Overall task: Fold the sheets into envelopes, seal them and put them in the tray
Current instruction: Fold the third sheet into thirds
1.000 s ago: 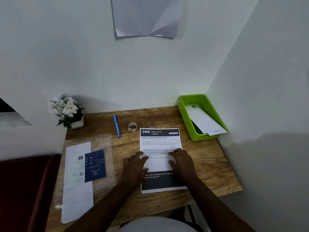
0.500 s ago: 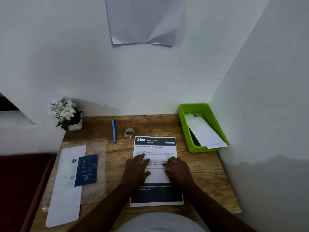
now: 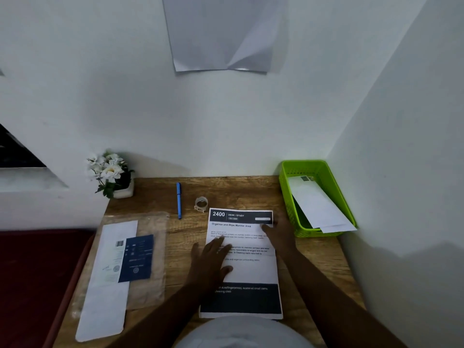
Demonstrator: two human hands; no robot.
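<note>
"What just changed?"

"A second ago both hands lay flat side by side in the middle of the printed sheet (image 3: 242, 264). Now the right hand (image 3: 280, 233) has slid up to the sheet's far right corner. The left hand (image 3: 212, 258) stayed flat on the page, fingers spread wide, holding nothing."

"Is the right hand grabbing the corner?"

"It's blurry. The fingers look straight and lie on the paper, but I can't tell if they pinch the edge."

"So what does it mean?"

"I think the folding is about to start. The sheet is still flat on the wooden desk (image 3: 324, 259), right under both hands."

"What's around?"

"Past the right hand is the green tray (image 3: 285, 187), with a white envelope (image 3: 319, 209) already in it, sticking out over the rim. Beyond the left hand's fingertips sit a tape roll (image 3: 201, 204) and a blue pen (image 3: 178, 203). Further left lies a clear plastic pack of envelopes (image 3: 125, 262), and a flower pot (image 3: 113, 175) in the corner."

"Anything in the way?"

"The tape roll is just beside the sheet's top edge."
</note>
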